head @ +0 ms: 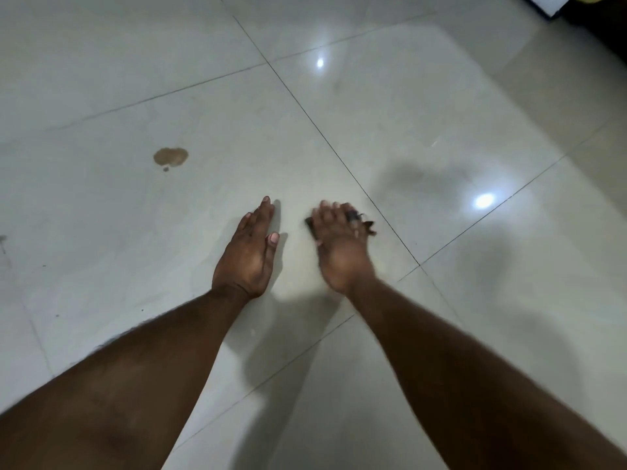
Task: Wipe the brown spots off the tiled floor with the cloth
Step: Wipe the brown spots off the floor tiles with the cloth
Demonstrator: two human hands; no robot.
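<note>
Far left edge: a faint dark smudge [3, 240] on the tile, cut off by the frame; can't tell if it is a spot or a scuff.

Brown spot [170, 157], with a small speck just below it, sits up and left of your hands, well apart from both. Untouched, by the look of it.

Your left hand [251, 247] lies flat on the tiled floor [101, 215], fingers straight and together, holding nothing. Judged as a brace; keep your weight there so the wiping hand stays free.

Your right hand [339, 242] presses the dark cloth [310, 227] to the floor, fingers spread over it, frayed bits showing past the fingertips. Blurred, so the exact grip is unclear.

To do it well: carry the cloth left, past the bracing hand, cover the whole spot, press flat, and wipe inward so nothing smears outward.

Room: open tile all round. A grout line [339, 154] runs diagonally just right of the cloth; residue could lodge there. A dark object [583, 5] sits top right, far off.
</note>
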